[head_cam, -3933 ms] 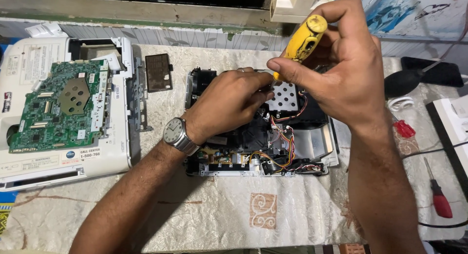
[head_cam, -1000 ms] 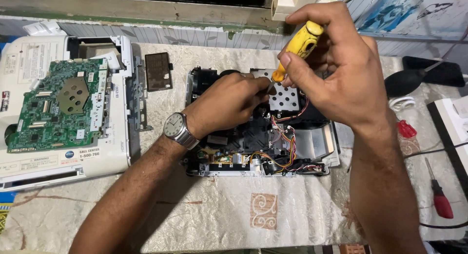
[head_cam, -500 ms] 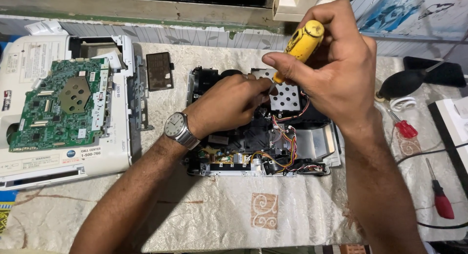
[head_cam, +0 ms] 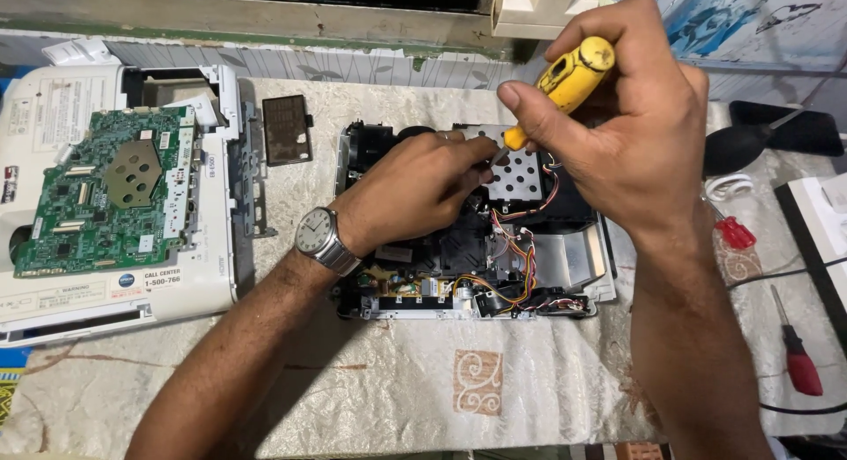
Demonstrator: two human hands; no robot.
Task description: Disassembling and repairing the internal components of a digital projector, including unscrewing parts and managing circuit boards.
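An opened projector chassis [head_cam: 565, 257] lies on the cloth-covered table, its wires and a perforated metal shield [head_cam: 520, 173] exposed. My right hand [head_cam: 631, 134] grips a yellow-handled screwdriver [head_cam: 573, 72], tilted with its tip down toward the shield's left edge. My left hand [head_cam: 415, 191], a watch on its wrist, rests on the chassis with its fingertips at the screwdriver's tip, steadying it. The tip itself is hidden by the fingers.
A white housing [head_cam: 115, 284] carrying a green circuit board [head_cam: 106, 191] lies at the left. A small dark cover [head_cam: 287, 129] sits beside it. A black air blower [head_cam: 750, 142] and two red-handled screwdrivers [head_cam: 798, 359] lie at the right, beside a white box [head_cam: 825, 222].
My right hand has shifted slightly and turned the yellow screwdriver over the same spot. My left hand has stayed at the tip on the chassis.
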